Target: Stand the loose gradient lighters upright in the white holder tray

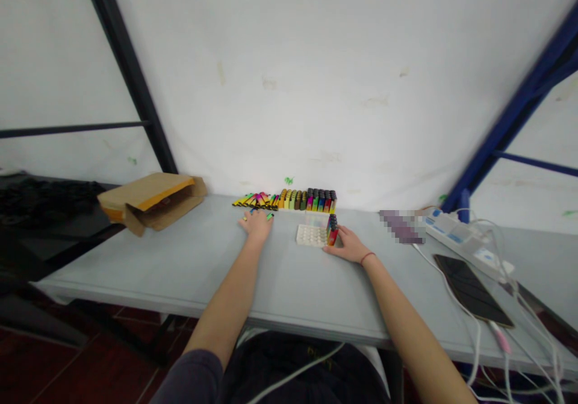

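Note:
My left hand (pixel 257 223) rests low over the table, its fingers curled on a few lighters; a green end (pixel 270 217) sticks out beside them. Just behind it lies a loose pile of colourful lighters (pixel 257 199). My right hand (pixel 348 245) grips the right side of a small white tray (pixel 310 235) with rows of round holes. A column of upright lighters (pixel 333 230) with dark tops fills the tray's right end, next to my fingers. A clear lid-like piece (pixel 317 219) stands at the tray's back.
Against the wall stand filled trays of upright lighters (pixel 321 200). An open brown paper bag (pixel 156 199) lies at the left. To the right are a dark phone (pixel 472 289), a blurred purple item (pixel 401 226), a white power strip (pixel 467 244) and loose cables.

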`<state>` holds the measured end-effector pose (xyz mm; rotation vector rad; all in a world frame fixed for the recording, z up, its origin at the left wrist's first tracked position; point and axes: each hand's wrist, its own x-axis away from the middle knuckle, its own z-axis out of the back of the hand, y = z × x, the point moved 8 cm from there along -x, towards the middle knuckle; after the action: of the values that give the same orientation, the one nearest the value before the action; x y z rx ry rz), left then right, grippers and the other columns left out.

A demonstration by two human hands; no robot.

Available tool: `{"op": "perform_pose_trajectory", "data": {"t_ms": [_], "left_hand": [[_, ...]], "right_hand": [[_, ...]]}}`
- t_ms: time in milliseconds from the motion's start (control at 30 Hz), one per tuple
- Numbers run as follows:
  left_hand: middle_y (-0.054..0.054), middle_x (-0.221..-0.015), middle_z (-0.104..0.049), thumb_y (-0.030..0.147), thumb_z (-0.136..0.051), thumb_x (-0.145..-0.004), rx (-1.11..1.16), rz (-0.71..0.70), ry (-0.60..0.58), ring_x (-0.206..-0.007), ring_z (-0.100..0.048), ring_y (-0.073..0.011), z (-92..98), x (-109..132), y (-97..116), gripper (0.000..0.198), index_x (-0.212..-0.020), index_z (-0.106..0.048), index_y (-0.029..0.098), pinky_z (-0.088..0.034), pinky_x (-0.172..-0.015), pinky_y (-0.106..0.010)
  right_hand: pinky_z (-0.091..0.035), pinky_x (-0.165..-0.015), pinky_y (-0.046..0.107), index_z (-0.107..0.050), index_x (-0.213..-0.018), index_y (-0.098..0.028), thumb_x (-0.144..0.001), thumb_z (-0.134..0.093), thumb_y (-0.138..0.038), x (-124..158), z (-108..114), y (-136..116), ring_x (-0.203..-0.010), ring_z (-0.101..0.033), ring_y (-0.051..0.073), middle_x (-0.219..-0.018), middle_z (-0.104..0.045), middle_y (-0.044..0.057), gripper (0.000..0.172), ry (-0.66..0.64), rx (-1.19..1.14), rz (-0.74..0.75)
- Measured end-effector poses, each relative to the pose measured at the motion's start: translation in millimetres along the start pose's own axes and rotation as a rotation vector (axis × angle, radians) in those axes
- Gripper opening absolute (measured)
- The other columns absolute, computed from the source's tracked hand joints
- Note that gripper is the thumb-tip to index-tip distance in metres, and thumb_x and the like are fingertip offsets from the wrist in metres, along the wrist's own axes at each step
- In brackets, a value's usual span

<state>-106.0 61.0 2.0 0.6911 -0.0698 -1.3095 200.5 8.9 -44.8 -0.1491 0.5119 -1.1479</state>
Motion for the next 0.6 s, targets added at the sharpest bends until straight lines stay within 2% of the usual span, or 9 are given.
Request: {"op": "perform_pose_trajectory", "data": {"t_ms": [100, 167, 267, 333, 400, 467, 533, 600], "left_hand": [[-0.020, -0.117, -0.066, 0.029, -0.060, -0.084, -0.130, -0.089, -0.118, -0.119, -0.051, -0.0405, -11.7, 8, 15, 0.015, -0.085, -0.068, 0.017, -0.032, -0.099, -0.058], [-0.022, -0.117, -0.065, 0.025, -0.053, -0.089, -0.113, -0.106, -0.135, -0.117, -0.054, -0.0384, -15.1, 10, 22, 0.018, -0.090, -0.068, 0.015, -0.035, -0.099, -0.054], [-0.022, -0.107, -0.067, 0.020, -0.041, -0.094, 0.091, -0.068, -0.052, -0.107, -0.063, -0.0319, -13.0, 8, 27, 0.025, -0.092, -0.066, 0.013, -0.044, -0.090, -0.040], [-0.017, -0.095, -0.068, 0.018, -0.035, -0.095, 0.295, -0.010, -0.017, -0.092, -0.067, -0.0251, -15.4, 4, 25, 0.028, -0.092, -0.062, 0.014, -0.047, -0.080, -0.032], [-0.009, -0.083, -0.067, 0.021, -0.031, -0.097, 0.519, 0.065, -0.058, -0.070, -0.065, -0.0181, -26.1, 1, 22, 0.029, -0.094, -0.059, 0.016, -0.048, -0.068, -0.028], [-0.002, -0.073, -0.062, 0.029, -0.026, -0.100, 0.709, 0.124, -0.125, -0.054, -0.057, -0.0136, -39.4, 1, 20, 0.033, -0.096, -0.056, 0.017, -0.046, -0.059, -0.025], [0.000, -0.066, -0.058, 0.041, -0.027, -0.102, 0.791, 0.102, -0.165, -0.051, -0.054, -0.0129, -46.9, 3, 24, 0.038, -0.097, -0.057, 0.018, -0.045, -0.057, -0.025], [0.000, -0.064, -0.056, 0.048, -0.031, -0.101, 0.766, -0.005, -0.188, -0.056, -0.056, -0.0143, -47.9, 6, 33, 0.041, -0.095, -0.059, 0.018, -0.046, -0.062, -0.026]], "right_hand": [[-0.042, -0.107, 0.049, -0.058, -0.129, -0.021, -0.074, -0.070, -0.064, 0, -1, 0, -0.127, -0.054, 0.035, -0.137, -0.058, 0.015, 0.071, -0.003, 0.007, 0.001], [-0.042, -0.108, 0.049, -0.059, -0.129, -0.021, -0.073, -0.070, -0.064, 0, -1, 0, -0.127, -0.054, 0.035, -0.138, -0.058, 0.016, 0.071, 0.000, 0.013, -0.004], [-0.042, -0.108, 0.049, -0.058, -0.129, -0.020, -0.074, -0.070, -0.064, 0, -1, 1, -0.128, -0.053, 0.036, -0.139, -0.057, 0.016, 0.072, -0.007, 0.009, -0.008], [-0.041, -0.108, 0.050, -0.057, -0.131, -0.020, -0.074, -0.069, -0.064, 0, -1, 1, -0.128, -0.053, 0.036, -0.138, -0.058, 0.016, 0.073, -0.017, -0.007, -0.002], [-0.041, -0.108, 0.050, -0.057, -0.131, -0.020, -0.074, -0.069, -0.064, -1, -1, 1, -0.127, -0.053, 0.035, -0.138, -0.058, 0.016, 0.073, -0.022, -0.024, 0.004], [-0.041, -0.108, 0.050, -0.057, -0.131, -0.020, -0.074, -0.070, -0.064, -1, -1, 1, -0.127, -0.053, 0.036, -0.138, -0.058, 0.016, 0.074, -0.025, -0.034, 0.005], [-0.041, -0.108, 0.050, -0.057, -0.131, -0.021, -0.074, -0.069, -0.064, -1, -1, 0, -0.127, -0.053, 0.036, -0.138, -0.058, 0.016, 0.073, -0.029, -0.036, 0.003], [-0.041, -0.108, 0.050, -0.057, -0.131, -0.021, -0.074, -0.069, -0.065, -1, -1, 0, -0.127, -0.054, 0.036, -0.137, -0.059, 0.016, 0.073, -0.031, -0.033, -0.001]]}}
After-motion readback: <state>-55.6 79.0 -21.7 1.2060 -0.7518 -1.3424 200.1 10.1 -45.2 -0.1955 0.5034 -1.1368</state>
